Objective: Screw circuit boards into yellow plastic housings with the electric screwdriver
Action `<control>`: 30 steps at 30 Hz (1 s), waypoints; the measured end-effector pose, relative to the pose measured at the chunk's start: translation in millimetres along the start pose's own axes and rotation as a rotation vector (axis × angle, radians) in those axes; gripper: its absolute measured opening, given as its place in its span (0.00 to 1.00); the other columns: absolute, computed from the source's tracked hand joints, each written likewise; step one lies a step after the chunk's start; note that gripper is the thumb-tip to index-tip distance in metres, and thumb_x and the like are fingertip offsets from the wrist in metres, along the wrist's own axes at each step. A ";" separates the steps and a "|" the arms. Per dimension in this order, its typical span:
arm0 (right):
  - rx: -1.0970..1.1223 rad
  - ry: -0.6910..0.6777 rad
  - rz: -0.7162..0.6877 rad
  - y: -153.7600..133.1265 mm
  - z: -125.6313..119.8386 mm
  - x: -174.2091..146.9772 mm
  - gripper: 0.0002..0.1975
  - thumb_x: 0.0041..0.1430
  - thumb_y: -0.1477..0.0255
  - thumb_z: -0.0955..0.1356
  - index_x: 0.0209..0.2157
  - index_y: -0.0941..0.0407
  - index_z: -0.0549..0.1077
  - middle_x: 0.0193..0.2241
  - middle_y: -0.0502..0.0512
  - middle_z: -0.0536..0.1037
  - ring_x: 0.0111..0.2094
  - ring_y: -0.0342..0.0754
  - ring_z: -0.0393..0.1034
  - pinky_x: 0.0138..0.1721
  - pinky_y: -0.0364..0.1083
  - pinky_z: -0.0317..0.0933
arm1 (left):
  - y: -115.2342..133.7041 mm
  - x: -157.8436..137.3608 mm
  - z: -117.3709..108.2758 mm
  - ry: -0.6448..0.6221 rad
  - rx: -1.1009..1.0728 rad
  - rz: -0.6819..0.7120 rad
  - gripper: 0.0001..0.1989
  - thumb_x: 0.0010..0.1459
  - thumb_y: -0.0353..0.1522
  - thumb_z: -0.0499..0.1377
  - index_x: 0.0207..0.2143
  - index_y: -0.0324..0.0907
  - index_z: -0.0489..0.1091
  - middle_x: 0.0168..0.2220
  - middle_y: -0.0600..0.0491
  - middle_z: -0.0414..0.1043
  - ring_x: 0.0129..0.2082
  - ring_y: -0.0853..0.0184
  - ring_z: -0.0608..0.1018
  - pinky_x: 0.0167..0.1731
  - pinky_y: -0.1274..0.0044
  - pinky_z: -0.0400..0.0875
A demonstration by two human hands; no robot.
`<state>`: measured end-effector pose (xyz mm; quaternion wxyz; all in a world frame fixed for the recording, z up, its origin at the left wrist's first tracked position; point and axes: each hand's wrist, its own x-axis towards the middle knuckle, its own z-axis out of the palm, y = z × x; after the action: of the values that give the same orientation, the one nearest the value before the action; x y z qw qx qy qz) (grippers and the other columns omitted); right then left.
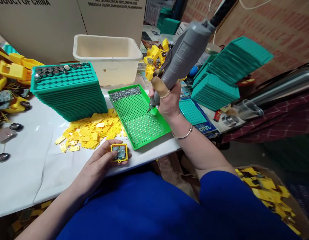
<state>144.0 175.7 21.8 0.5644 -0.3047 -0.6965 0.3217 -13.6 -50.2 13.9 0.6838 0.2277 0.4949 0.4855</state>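
My left hand grips a small yellow housing, its open face up, with a circuit board and round parts inside. The thumb presses on the parts near its left side. My right hand is wrapped round a grey electric screwdriver, a cord leading from its top. Its bit points down over the green perforated tray. Many small silvery screws lie heaped at the tray's far end. Just left of the tray is a pile of flat yellow covers.
A stack of teal trays stands at left, button cells on top. Behind it is a translucent bin. More teal trays lean at right. Yellow parts with wires crowd the far left; a box of yellow pieces sits low at right.
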 end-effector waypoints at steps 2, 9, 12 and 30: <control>0.015 0.014 0.005 -2.4 1.1 -1.1 0.20 0.61 0.51 0.64 0.28 0.53 0.66 0.19 0.48 0.66 0.19 0.42 0.62 0.22 0.47 0.64 | 0.2 0.2 0.3 0.006 0.000 -0.004 0.14 0.57 0.34 0.63 0.45 0.41 0.70 0.42 0.46 0.79 0.43 0.57 0.80 0.41 0.71 0.75; 0.063 0.017 0.083 -9.9 -0.1 -0.5 0.17 0.58 0.53 0.67 0.30 0.53 0.70 0.20 0.49 0.71 0.20 0.43 0.65 0.22 0.45 0.64 | -0.3 -1.2 1.6 0.019 0.009 0.019 0.14 0.57 0.35 0.63 0.45 0.41 0.70 0.42 0.46 0.79 0.43 0.58 0.80 0.40 0.71 0.75; 0.106 0.029 0.094 -12.4 -2.0 -2.4 0.17 0.57 0.53 0.68 0.27 0.52 0.70 0.18 0.47 0.70 0.18 0.41 0.62 0.20 0.44 0.61 | -0.8 -1.4 1.9 0.019 0.020 0.016 0.14 0.58 0.35 0.62 0.46 0.41 0.69 0.41 0.47 0.79 0.43 0.58 0.80 0.41 0.71 0.75; 0.432 0.010 0.078 -69.2 10.2 -8.1 0.18 0.51 0.55 0.72 0.24 0.51 0.64 0.18 0.45 0.66 0.18 0.40 0.60 0.20 0.44 0.56 | -2.4 1.9 2.7 0.033 -0.010 0.022 0.17 0.54 0.33 0.63 0.46 0.39 0.67 0.38 0.49 0.78 0.39 0.59 0.81 0.40 0.69 0.77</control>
<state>131.3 126.3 70.3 0.6073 -0.2050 -0.5961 0.4835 -10.1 -49.1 12.3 0.6714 0.2214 0.5011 0.4992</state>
